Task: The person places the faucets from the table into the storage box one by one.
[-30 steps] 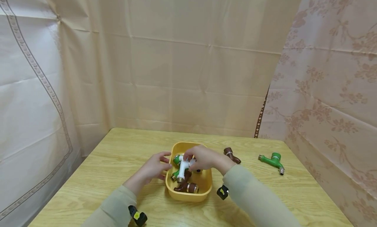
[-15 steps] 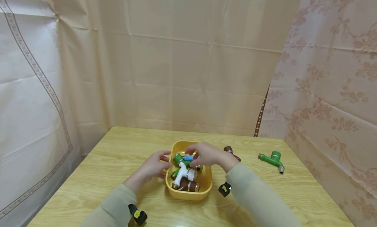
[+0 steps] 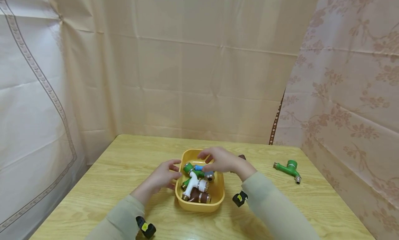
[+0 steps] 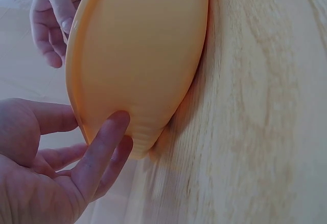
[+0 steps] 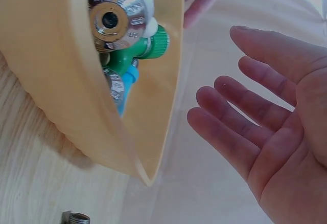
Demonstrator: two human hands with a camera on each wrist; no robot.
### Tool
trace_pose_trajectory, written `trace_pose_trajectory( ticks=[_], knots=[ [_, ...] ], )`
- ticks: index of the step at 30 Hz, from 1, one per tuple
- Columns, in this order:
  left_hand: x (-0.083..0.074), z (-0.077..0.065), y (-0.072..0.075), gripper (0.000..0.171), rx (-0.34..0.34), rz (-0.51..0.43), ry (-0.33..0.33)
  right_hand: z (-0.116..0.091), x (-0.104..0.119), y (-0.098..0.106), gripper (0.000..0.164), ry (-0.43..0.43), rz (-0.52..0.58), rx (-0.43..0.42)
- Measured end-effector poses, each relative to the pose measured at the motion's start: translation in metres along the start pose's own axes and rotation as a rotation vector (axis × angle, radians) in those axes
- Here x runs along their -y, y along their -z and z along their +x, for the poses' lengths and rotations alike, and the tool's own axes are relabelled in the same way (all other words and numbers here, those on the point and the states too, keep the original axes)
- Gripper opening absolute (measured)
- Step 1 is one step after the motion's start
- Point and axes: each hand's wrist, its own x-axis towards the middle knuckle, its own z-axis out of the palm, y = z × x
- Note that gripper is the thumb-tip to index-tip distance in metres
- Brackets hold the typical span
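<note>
A yellow plastic tub holds several plastic taps with threaded metal ends. On top lies a white tap, beside a green one and above a brown one. A blue tap is partly covered by my right fingers in the head view. My right hand hovers over the tub's far right side, fingers loosely spread and holding nothing. At the tub's left side, my left hand touches the rim and outer wall with extended fingers.
To the right on the wooden table lies another green tap. A brown tap sits behind my right wrist, mostly hidden by it. Cloth curtains hang around the back and sides of the table.
My right hand has let go of the white tap, which now lies nearer the tub's front. That hand has since drawn up and slightly right. The left hand stays in place.
</note>
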Motion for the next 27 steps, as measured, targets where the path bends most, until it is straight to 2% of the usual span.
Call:
trace_pose_trajectory(
  ticks=[12, 27],
  knots=[
    [0.003, 0.004, 0.001, 0.06, 0.005, 0.013, 0.005, -0.009, 0.002, 0.017, 0.042, 0.007, -0.01, -0.111],
    [0.002, 0.004, 0.0, 0.06, 0.005, 0.011, 0.015, -0.023, -0.006, 0.042, 0.047, 0.032, 0.068, -0.227]
  ],
)
